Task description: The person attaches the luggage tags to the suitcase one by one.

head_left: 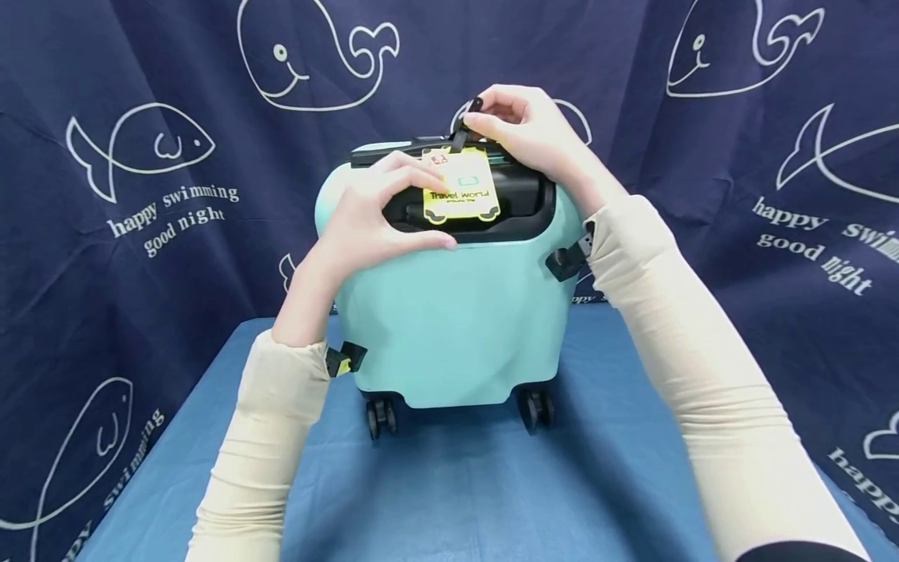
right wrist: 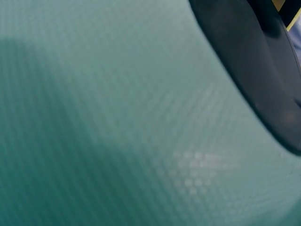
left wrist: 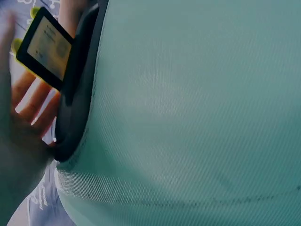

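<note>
A mint-green suitcase (head_left: 456,328) with a black recessed handle area (head_left: 523,195) stands upright on its wheels. A yellow luggage tag (head_left: 460,191) printed "Travel world" hangs at its top by a black strap (head_left: 460,139). My right hand (head_left: 527,125) pinches the strap above the suitcase between thumb and fingers. Beside the tag, my left hand (head_left: 372,211) has its fingers extended to the tag's left edge, thumb apart below. In the left wrist view, the tag (left wrist: 47,49) shows a black-framed face in front of the left fingers (left wrist: 35,106). The right wrist view shows only suitcase and handle area; the hand is outside it.
A blue cloth covers the table (head_left: 449,484) under the suitcase. Behind hangs a dark blue curtain (head_left: 175,70) with white whale and fish drawings. Black wheels (head_left: 536,407) stand beneath the suitcase, and small black wrist devices (head_left: 565,261) sit close to its sides.
</note>
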### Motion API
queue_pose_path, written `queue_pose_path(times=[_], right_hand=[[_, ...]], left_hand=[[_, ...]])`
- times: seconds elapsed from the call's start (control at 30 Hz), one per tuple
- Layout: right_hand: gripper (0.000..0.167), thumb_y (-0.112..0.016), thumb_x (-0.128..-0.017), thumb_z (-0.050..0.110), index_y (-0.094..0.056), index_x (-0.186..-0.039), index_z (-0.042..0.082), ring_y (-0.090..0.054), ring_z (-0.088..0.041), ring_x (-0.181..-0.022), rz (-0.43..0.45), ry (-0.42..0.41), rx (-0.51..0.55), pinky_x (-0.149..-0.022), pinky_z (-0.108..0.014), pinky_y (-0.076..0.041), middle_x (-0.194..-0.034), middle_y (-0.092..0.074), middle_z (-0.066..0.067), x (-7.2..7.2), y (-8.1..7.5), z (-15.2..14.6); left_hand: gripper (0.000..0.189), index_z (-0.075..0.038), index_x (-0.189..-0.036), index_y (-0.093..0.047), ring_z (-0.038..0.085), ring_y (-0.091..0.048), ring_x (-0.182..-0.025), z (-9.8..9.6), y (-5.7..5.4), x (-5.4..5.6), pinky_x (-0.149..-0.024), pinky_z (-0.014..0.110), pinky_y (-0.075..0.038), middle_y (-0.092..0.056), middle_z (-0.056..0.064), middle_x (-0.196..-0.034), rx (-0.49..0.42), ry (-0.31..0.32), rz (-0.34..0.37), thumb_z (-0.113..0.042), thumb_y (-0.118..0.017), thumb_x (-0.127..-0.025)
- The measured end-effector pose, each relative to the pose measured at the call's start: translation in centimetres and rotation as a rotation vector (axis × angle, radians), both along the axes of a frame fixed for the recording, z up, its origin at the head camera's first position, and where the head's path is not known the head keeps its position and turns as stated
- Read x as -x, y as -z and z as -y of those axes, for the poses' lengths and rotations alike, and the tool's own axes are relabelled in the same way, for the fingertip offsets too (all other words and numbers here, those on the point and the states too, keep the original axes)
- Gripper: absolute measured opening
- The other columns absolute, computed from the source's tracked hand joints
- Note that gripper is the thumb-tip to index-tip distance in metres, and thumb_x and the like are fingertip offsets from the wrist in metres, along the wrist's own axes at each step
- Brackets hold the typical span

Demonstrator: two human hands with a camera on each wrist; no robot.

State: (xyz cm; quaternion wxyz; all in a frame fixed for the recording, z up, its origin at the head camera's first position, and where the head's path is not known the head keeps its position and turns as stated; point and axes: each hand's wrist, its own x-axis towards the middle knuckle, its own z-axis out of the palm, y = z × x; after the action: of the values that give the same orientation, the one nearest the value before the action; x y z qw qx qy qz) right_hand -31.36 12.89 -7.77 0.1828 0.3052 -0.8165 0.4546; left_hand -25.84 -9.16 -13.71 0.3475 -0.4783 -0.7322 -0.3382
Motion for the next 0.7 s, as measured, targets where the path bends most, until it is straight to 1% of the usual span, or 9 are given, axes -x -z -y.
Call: queue_pose_path(times=[0.03,0.1,0.17,0.2,0.3,0.37,0.47,0.6,0.7], right_hand=[[0.008,-0.063,-0.090,0.020,-0.061,-0.086,0.013,-0.058,-0.007,-0.073,-0.006,-0.004,0.005,-0.070,-0.019,-0.042,-0.081,-0.065,0.005,0.0,0.0,0.0],[0.009,-0.062,-0.090,0.018,-0.063,-0.087,0.010,-0.060,-0.005,-0.073,-0.039,0.003,-0.003,-0.070,-0.017,-0.043,-0.080,-0.066,0.007,0.0,-0.1,0.1],[0.012,-0.062,-0.090,0.018,-0.064,-0.089,0.006,-0.061,-0.003,-0.072,-0.117,0.025,-0.044,-0.070,-0.015,-0.044,-0.080,-0.067,0.004,-0.1,-0.1,0.2],[0.014,-0.062,-0.091,0.018,-0.065,-0.091,0.004,-0.061,-0.003,-0.071,-0.170,0.041,-0.074,-0.069,-0.015,-0.045,-0.080,-0.067,0.002,-0.2,-0.2,0.3],[0.019,-0.062,-0.091,0.019,-0.068,-0.094,0.002,-0.060,-0.001,-0.069,-0.310,0.086,-0.161,-0.069,-0.013,-0.046,-0.083,-0.068,-0.007,-0.4,-0.3,0.7],[0.020,-0.061,-0.091,0.020,-0.069,-0.095,0.002,-0.060,0.001,-0.067,-0.348,0.104,-0.197,-0.069,-0.013,-0.045,-0.084,-0.068,-0.010,-0.5,-0.6,0.9],[0.020,-0.061,-0.092,0.020,-0.068,-0.094,0.001,-0.060,0.000,-0.065,-0.316,0.123,-0.204,-0.067,-0.013,-0.045,-0.082,-0.068,-0.009,-0.5,-1.1,1.2],[0.021,-0.061,-0.091,0.023,-0.066,-0.091,0.003,-0.061,-0.002,-0.063,-0.195,0.167,-0.164,-0.063,-0.014,-0.043,-0.071,-0.065,0.003,-0.2,-1.6,1.5],[0.020,-0.062,-0.090,0.025,-0.064,-0.089,0.005,-0.061,-0.001,-0.061,-0.099,0.195,-0.141,-0.061,-0.014,-0.042,-0.062,-0.061,0.013,0.1,-2.0,1.7]], left_hand=[[0.045,-0.006,-0.100,-0.069,0.017,-0.056,-0.108,-0.1,0.1,-0.1,-0.100,0.027,-0.039,-0.065,0.007,-0.105,0.010,-0.013,-0.024,-0.022,-0.088,-0.063],[0.037,-0.005,-0.100,-0.068,0.019,-0.056,-0.107,-0.3,0.3,-0.1,-0.099,0.028,-0.040,-0.064,0.009,-0.104,0.021,-0.039,-0.076,-0.018,-0.084,-0.069],[0.028,-0.004,-0.098,-0.068,0.021,-0.057,-0.107,-0.5,0.5,-0.1,-0.098,0.029,-0.041,-0.064,0.011,-0.104,0.021,-0.059,-0.121,-0.010,-0.079,-0.073],[0.025,-0.004,-0.098,-0.068,0.021,-0.057,-0.106,-0.5,0.6,-0.1,-0.098,0.030,-0.041,-0.064,0.011,-0.103,0.018,-0.067,-0.138,-0.006,-0.077,-0.074],[0.023,-0.004,-0.097,-0.069,0.022,-0.057,-0.107,-0.6,0.9,-0.1,-0.097,0.029,-0.041,-0.064,0.012,-0.103,0.011,-0.076,-0.156,0.001,-0.071,-0.074],[0.022,-0.003,-0.097,-0.069,0.023,-0.058,-0.107,-0.6,1.1,-0.1,-0.098,0.029,-0.042,-0.064,0.012,-0.103,0.011,-0.077,-0.169,0.002,-0.070,-0.075],[0.023,-0.002,-0.098,-0.070,0.023,-0.059,-0.106,-0.6,1.1,-0.3,-0.097,0.028,-0.043,-0.065,0.013,-0.103,0.011,-0.077,-0.193,0.004,-0.068,-0.076],[0.023,-0.002,-0.098,-0.070,0.024,-0.061,-0.104,-0.8,1.0,-0.5,-0.095,0.028,-0.044,-0.066,0.014,-0.102,-0.001,-0.074,-0.231,0.006,-0.066,-0.077],[0.022,-0.002,-0.098,-0.071,0.024,-0.062,-0.103,-1.0,0.8,-0.6,-0.095,0.027,-0.045,-0.067,0.014,-0.101,-0.012,-0.073,-0.261,0.006,-0.065,-0.079]])
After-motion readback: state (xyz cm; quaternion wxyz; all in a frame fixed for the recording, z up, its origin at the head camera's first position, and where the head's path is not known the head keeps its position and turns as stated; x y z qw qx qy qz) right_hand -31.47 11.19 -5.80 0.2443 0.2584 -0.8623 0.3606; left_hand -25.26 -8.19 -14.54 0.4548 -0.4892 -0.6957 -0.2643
